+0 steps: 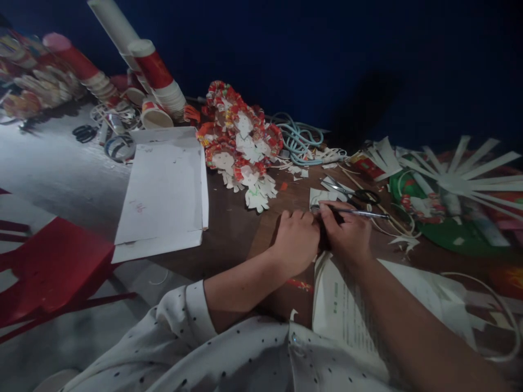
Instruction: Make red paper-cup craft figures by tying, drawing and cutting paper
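My right hand (pixel 347 234) is closed round a slim dark-and-silver pen (pixel 368 213). The pen lies almost level, its far end pointing right. Close against it on the left is my left hand (pixel 296 239), back upward and fingers curled in; whatever is under those fingers is hidden. Just beyond both hands lies a small piece of white paper (pixel 321 196). Scissors with black handles (pixel 365 196) rest behind the pen, blades toward the left. Below my right hand, a printed sheet or booklet (pixel 341 310) lies partly under the forearm.
Left of my hands is a white board or flat box (pixel 161 190). A heap of red and white paper cutouts (pixel 241 141) stands behind, near stacked paper cups (pixel 159 76) and a coiled pale-blue cord (pixel 298 139). A green tray (pixel 453 237) holds craft pieces. A red chair (pixel 61 267) stands left.
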